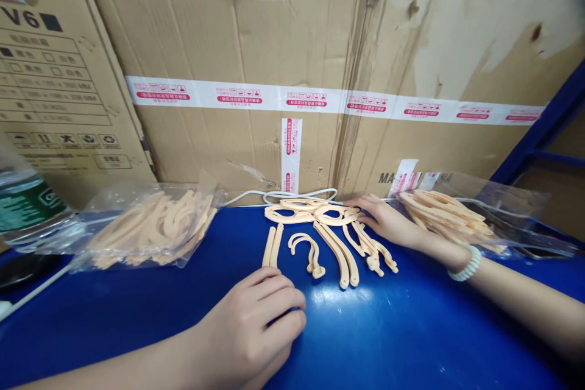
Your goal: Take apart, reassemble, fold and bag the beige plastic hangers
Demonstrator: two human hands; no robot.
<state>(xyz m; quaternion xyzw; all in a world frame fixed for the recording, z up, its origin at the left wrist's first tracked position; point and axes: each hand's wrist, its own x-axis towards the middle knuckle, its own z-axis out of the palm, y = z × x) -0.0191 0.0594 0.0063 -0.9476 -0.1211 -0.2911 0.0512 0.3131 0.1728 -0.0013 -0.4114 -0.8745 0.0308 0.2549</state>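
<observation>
Beige plastic pieces that look like folding clothes-hanger parts lie grouped on the blue tabletop. My right hand (381,219) reaches across from the right, its thumb and fingers around the right end of an oval ring piece (336,216). More flat ring pieces (287,214) lie beside and behind it. Curled on the table, my left hand (260,323) is nearest the lower ends of two straight strips (273,244); whatever its fingers may hold is hidden. Between the hands lie hooks (313,253), a pair of curved arms (340,256) and small branched pieces (375,251).
Clear bags of similar beige parts lie at left (153,228) and right (445,216). A water bottle (30,204) and a black round object (27,271) are at far left. Taped cardboard (219,146) stands behind, with a white cable (247,195) along its foot.
</observation>
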